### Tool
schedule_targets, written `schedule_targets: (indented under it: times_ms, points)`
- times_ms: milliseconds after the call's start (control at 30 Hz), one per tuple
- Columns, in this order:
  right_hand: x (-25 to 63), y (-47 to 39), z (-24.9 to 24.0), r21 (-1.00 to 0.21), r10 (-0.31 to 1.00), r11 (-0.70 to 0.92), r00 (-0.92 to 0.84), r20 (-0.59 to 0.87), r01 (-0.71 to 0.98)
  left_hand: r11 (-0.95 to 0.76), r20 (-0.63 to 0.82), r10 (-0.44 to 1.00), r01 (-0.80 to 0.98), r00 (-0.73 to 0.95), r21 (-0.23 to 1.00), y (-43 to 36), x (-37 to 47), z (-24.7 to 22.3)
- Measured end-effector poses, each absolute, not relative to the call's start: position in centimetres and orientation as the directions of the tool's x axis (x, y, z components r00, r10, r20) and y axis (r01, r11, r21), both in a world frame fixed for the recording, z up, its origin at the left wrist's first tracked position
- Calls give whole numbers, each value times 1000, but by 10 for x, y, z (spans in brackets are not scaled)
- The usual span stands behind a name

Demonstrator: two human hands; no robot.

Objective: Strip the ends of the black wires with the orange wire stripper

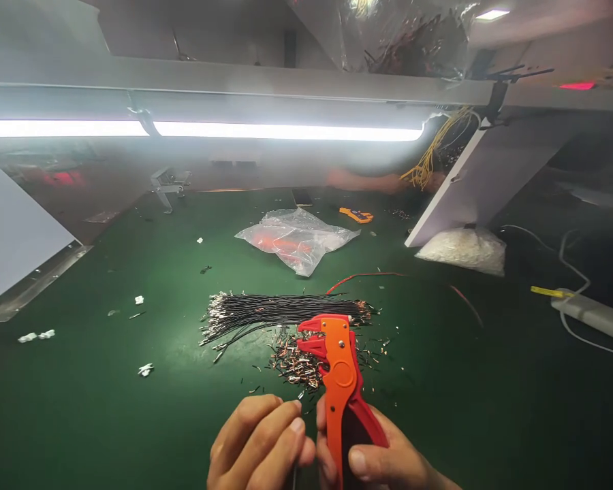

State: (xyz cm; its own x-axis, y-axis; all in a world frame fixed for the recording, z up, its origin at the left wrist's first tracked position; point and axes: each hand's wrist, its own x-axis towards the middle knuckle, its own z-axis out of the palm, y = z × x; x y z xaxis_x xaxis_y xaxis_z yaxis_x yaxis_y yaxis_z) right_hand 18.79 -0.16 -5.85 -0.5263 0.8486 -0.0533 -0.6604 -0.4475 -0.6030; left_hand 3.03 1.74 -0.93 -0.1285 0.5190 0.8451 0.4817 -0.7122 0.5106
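My right hand (388, 456) is wrapped round the handles of an orange and red wire stripper (341, 361), which stands upright with its jaws apart and pointing left. Beside it, my left hand (260, 442) is closed in a pinch on a thin wire (295, 476); a small metal tip shows just above the fingertips. Behind the tool lies a bundle of black wires (270, 308) with metal terminals at the left end and coppery ends at the right. A heap of short wire scraps (296, 361) sits between the bundle and my hands.
On the green table (184, 422) lie a clear plastic bag (299, 238) with something red inside, an orange tool (356, 216), a bag of white pieces (462, 250), white connectors (146, 369) and a red wire (362, 275). A power strip (597, 316) is at the right.
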Motion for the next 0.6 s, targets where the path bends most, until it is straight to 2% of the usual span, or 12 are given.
schedule_targets:
  times_ms: [100,200,333,433,533,600]
  points:
    - [187,-2,-57,-583,845,-450,-533,-34,-677,-712,853,504,493,-135,499,18,30,-11]
    - [189,-4,-51,-613,838,-451,-545,-41,-649,-713,855,493,488,-161,503,24,28,-10]
    - [190,-5,-43,-682,825,-442,-562,-54,-583,-805,913,405,490,41,335,29,20,-12]
    - [187,-5,-47,-684,816,-448,-576,-49,-575,-822,922,374,497,99,280,29,15,-16]
    - [183,-5,-55,-620,801,-480,-598,-22,-620,-799,921,383,529,79,287,26,14,-19]
    - [182,-5,-56,-535,797,-517,-604,-15,-668,-792,921,381,542,79,281,25,14,-20]
